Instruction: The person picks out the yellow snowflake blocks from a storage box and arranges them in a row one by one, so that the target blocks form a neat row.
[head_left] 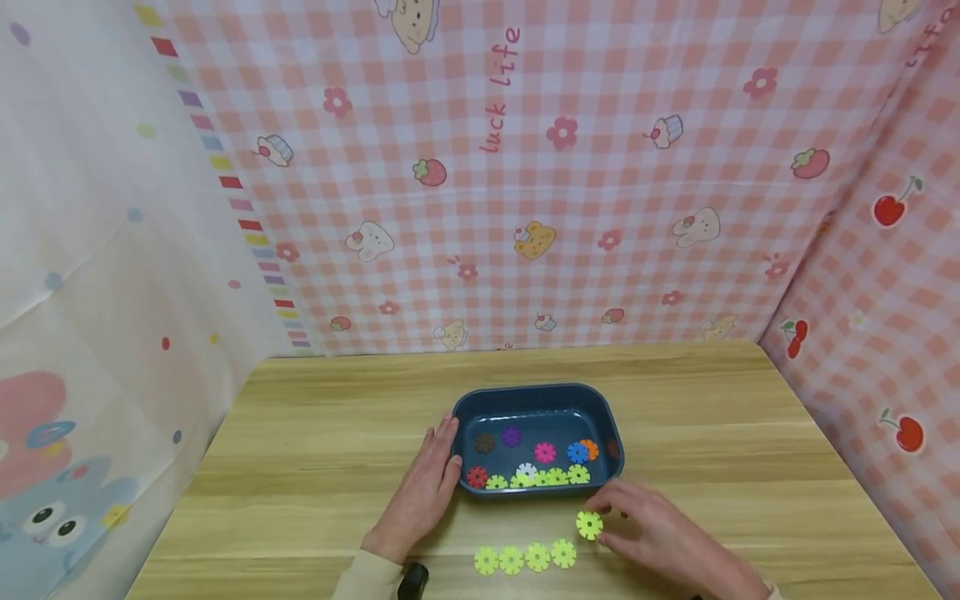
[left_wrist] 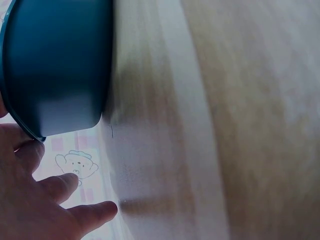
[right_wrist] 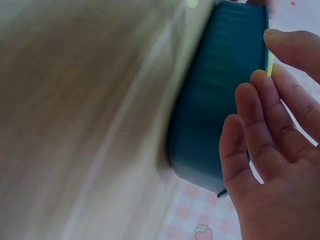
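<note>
Thumb and fingertips of the right hand (head_left: 651, 527) pinch one notched yellow-green disc (head_left: 595, 531), just off the tray's near side and beyond the right end of a row of four matching discs (head_left: 537, 550) on the wooden table (head_left: 300, 467). Across goes the left hand (head_left: 422, 496), fingers straight, touching the left wall of the dark blue tray (head_left: 525, 493). Inside, red, brown, purple, pink, blue, orange and white pieces (head_left: 544, 446), plus overlapping yellow-green ones (head_left: 578, 468), perhaps five.

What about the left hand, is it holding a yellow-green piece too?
No, the left hand just touches the dark blue tray, while the right hand pinches a yellow-green piece.
</note>
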